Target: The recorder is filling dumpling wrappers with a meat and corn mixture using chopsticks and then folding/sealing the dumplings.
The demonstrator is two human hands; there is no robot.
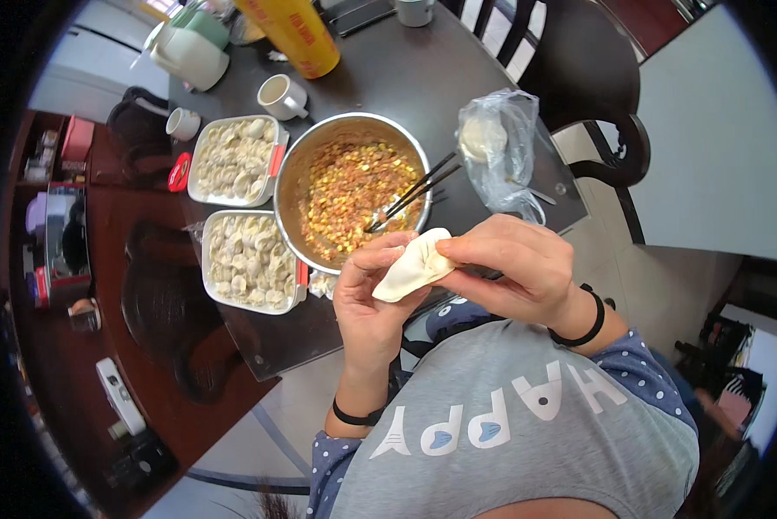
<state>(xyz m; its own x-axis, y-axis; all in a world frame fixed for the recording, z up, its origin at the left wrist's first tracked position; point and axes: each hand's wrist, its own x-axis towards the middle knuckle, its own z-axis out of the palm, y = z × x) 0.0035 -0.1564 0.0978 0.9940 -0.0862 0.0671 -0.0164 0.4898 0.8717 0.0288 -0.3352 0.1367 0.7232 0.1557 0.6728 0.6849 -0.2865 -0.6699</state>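
Note:
Both of my hands hold one folded dumpling (411,269) above the table's near edge. My left hand (372,298) supports it from the left between thumb and fingers. With thumb and index finger, my right hand (518,266) pinches the pleated edge at its right end. Just beyond my hands stands a steel bowl (351,117) of chopped filling (349,188) with yellow bits. A pair of dark chopsticks (421,188) rests in it, tips in the filling, leaning on the right rim. Left of the bowl, two white containers (197,259) hold several rows of dumplings (236,159).
A clear plastic bag (515,162) with pale dough (482,138) lies right of the bowl. Farther back are a white mug (281,97), a smaller cup (183,124), a yellow roll (297,36) and a pale kettle (190,58). Dark chairs (586,71) flank the table (388,58).

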